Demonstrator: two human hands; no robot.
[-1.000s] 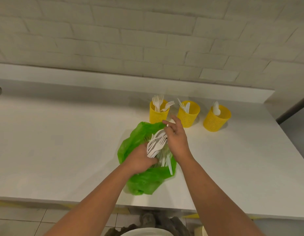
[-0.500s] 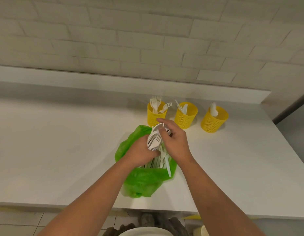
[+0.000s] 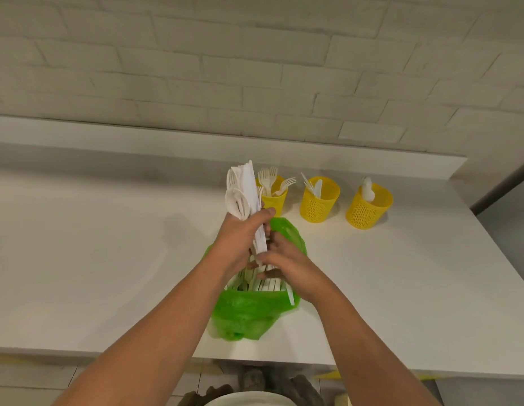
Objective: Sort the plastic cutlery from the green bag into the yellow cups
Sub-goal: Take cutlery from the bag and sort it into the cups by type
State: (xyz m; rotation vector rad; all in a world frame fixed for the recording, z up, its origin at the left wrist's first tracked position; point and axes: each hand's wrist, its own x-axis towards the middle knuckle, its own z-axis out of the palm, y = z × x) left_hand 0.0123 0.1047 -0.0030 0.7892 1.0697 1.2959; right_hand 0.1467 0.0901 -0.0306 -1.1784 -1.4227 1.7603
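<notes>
Sorting, judged early: left yellow cup [image 3: 274, 200] held several forks; middle cup [image 3: 319, 205] a few knives; right cup [image 3: 367, 210] seemingly one spoon; green bag [image 3: 249, 312] lay open on the counter [image 3: 108, 244], much cutlery left inside; left hand [image 3: 240, 238] clenched a mixed bundle [image 3: 243, 191] raised beside the left yellow cup; right hand [image 3: 284, 259] touched the bundle's lower ends, grip indiscernible.
</notes>
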